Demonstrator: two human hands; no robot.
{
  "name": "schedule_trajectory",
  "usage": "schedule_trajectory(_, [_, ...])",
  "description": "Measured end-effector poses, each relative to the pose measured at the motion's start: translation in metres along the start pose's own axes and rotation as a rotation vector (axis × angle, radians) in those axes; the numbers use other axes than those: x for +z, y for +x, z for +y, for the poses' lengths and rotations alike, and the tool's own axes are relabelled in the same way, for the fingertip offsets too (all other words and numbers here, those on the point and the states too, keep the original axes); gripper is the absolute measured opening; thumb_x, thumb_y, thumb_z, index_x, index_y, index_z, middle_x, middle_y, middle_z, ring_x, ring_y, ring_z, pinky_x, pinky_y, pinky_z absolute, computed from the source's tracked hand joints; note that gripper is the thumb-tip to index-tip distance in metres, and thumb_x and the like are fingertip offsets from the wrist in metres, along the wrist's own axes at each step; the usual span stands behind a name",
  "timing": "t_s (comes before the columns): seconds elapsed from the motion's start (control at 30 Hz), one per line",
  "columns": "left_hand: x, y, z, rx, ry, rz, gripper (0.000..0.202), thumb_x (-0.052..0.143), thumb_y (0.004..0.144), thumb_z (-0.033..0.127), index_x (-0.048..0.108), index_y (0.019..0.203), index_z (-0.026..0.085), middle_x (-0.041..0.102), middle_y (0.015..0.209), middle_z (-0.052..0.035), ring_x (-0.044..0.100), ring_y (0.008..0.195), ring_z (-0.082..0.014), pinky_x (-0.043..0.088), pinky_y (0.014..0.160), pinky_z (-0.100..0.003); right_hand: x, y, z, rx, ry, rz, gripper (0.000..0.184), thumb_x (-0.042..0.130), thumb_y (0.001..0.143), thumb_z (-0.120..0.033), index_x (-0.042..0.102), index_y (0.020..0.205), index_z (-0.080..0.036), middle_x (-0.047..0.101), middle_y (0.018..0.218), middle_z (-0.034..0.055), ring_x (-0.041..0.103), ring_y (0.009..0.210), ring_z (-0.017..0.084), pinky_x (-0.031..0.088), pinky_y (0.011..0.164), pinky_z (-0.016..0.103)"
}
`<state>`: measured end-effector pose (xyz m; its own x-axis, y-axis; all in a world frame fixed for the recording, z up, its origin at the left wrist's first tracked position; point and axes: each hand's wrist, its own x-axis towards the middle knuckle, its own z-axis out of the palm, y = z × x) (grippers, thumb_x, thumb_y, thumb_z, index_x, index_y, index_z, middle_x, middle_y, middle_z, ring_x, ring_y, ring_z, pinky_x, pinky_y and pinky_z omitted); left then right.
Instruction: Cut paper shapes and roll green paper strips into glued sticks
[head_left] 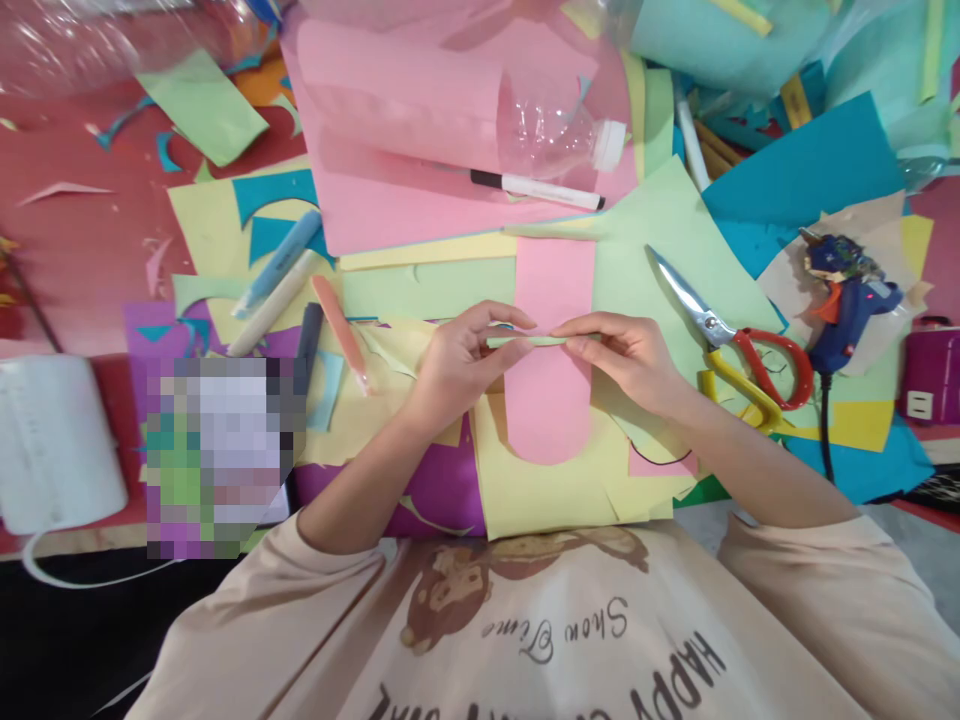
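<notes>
My left hand [461, 358] and my right hand [626, 355] both pinch a thin light-green paper strip [541, 340], held level between them. The strip lies across a long pink paper shape [551, 395] with a rounded lower end, which rests on yellow paper [555, 490]. Each hand's fingers are closed on one end of the strip.
Red-and-yellow-handled scissors [739, 355] lie right of my hands, with a blue glue gun [847, 300] beyond. A black-capped marker [536, 188] and a clear plastic bottle [559, 135] rest on large pink sheets [405, 130]. Glue sticks and pens [277, 285] lie left. Paper scraps cover the surface.
</notes>
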<state>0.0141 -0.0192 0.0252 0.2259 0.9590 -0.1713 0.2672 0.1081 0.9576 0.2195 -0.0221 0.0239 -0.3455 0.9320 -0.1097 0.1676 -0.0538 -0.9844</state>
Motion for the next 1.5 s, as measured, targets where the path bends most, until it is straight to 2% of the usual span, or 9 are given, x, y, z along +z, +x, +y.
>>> schedule_trajectory(0.1, [0.001,-0.001,0.003,-0.038,-0.014,-0.019,0.027,0.067,0.077,0.037,0.070,0.094,0.017,0.072,0.084,-0.0033,0.054,0.051,-0.0060,0.037,0.042,-0.017,0.000,0.000,0.000,-0.006,0.020,0.013,0.015,0.061,0.085,-0.028,0.073,0.093,-0.025,0.073,0.094,0.0001,0.065,0.082,0.013,0.051,0.074,0.027])
schedule_trajectory(0.23, [0.000,-0.002,0.003,-0.039,-0.067,-0.049,0.031,0.065,0.079,0.041,0.072,0.101,0.020,0.073,0.101,-0.0060,0.067,0.085,-0.0166,0.052,0.068,-0.023,0.000,-0.001,0.001,-0.008,0.024,0.047,0.015,0.061,0.085,-0.026,0.073,0.095,-0.026,0.073,0.092,-0.0009,0.065,0.081,0.012,0.051,0.073,0.027])
schedule_trajectory(0.4, [-0.002,-0.001,0.001,-0.014,-0.060,-0.048,0.024,0.064,0.081,0.037,0.075,0.096,0.022,0.075,0.099,-0.0039,0.068,0.091,-0.0183,0.053,0.080,-0.026,0.002,-0.002,0.002,-0.007,0.019,0.062,0.014,0.062,0.085,-0.027,0.072,0.096,-0.026,0.073,0.092,-0.0010,0.064,0.077,0.011,0.051,0.069,0.025])
schedule_trajectory(0.77, [-0.001,-0.003,0.002,0.049,-0.085,0.097,0.014,0.072,0.073,0.028,0.076,0.084,0.020,0.075,0.082,-0.0034,0.067,0.073,-0.0146,0.053,0.060,-0.023,0.003,-0.002,-0.002,0.087,0.095,0.080,0.015,0.069,0.079,-0.034,0.062,0.082,-0.022,0.067,0.075,-0.0015,0.061,0.063,0.010,0.049,0.057,0.025])
schedule_trajectory(1.0, [-0.011,-0.002,0.000,0.244,-0.035,0.199,0.014,0.070,0.077,0.037,0.075,0.083,0.025,0.070,0.078,-0.0018,0.060,0.065,-0.0120,0.043,0.049,-0.024,-0.001,-0.004,-0.004,0.045,0.096,0.092,0.016,0.067,0.081,-0.031,0.061,0.094,-0.023,0.064,0.072,-0.0032,0.063,0.064,0.010,0.053,0.063,0.025])
schedule_trajectory(1.2, [-0.024,0.009,-0.010,0.305,-0.145,0.502,0.014,0.067,0.080,0.039,0.070,0.083,0.026,0.067,0.077,0.0044,0.046,0.050,-0.0046,0.035,0.044,-0.025,-0.002,-0.005,-0.006,0.045,0.104,0.153,0.011,0.059,0.087,-0.032,0.061,0.092,-0.023,0.064,0.065,-0.0040,0.060,0.056,0.008,0.051,0.058,0.024])
schedule_trajectory(1.3, [-0.032,0.017,-0.018,0.235,-0.058,0.547,0.022,0.061,0.084,0.047,0.065,0.092,0.027,0.064,0.081,0.0056,0.047,0.051,-0.0026,0.035,0.044,-0.025,-0.003,-0.005,-0.005,0.046,0.068,0.178,0.012,0.058,0.088,-0.034,0.062,0.090,-0.023,0.056,0.053,-0.0064,0.053,0.047,0.007,0.045,0.049,0.023])
schedule_trajectory(1.4, [-0.038,0.024,-0.029,0.171,-0.020,0.590,0.040,0.054,0.085,0.058,0.059,0.106,0.025,0.063,0.085,0.0046,0.056,0.067,-0.0046,0.045,0.056,-0.024,-0.004,-0.004,-0.002,0.017,0.015,0.214,0.012,0.057,0.089,-0.033,0.062,0.091,-0.023,0.050,0.052,-0.0070,0.050,0.047,0.007,0.041,0.047,0.022])
schedule_trajectory(1.5, [-0.043,0.029,-0.038,0.216,0.084,0.577,0.050,0.050,0.087,0.060,0.053,0.118,0.021,0.061,0.113,0.0050,0.057,0.104,-0.0103,0.048,0.089,-0.031,-0.003,-0.003,-0.001,-0.059,-0.123,0.209,0.011,0.055,0.090,-0.030,0.062,0.094,-0.023,0.061,0.071,-0.0017,0.059,0.065,0.010,0.048,0.060,0.025])
